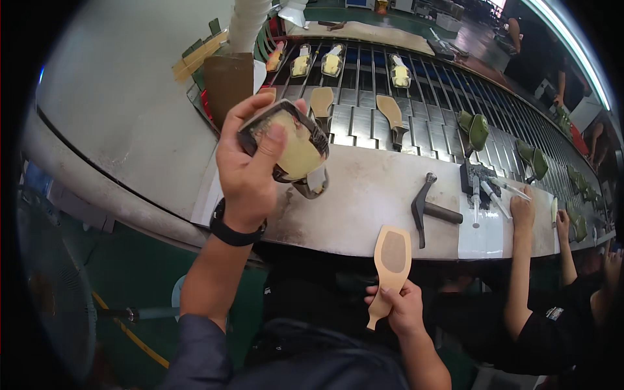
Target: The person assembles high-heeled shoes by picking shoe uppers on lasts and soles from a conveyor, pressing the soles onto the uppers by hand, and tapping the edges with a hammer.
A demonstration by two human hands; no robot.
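My left hand [250, 153] is raised over the worktable, its fingers wrapped round a dark shoe upper on a last [296, 156]. The shoe's pale yellow underside faces up toward me, and my thumb presses on it. Lower and to the right, at the table's front edge, my right hand [400, 305] pinches a tan shoe sole [395, 250] by its narrow end. The sole's wide end points away from me and carries a greyish-brown oval patch. The shoe and the sole are apart from each other.
A hammer [422, 208] lies on the worktable [351, 195], left of a dark holder with several brushes [481, 188]. Behind runs a slatted conveyor [364, 123] bearing tan soles [390, 110] and upturned shoes [400, 70]. A co-worker's hand [522, 207] is at the right; a fan [58, 279] stands lower left.
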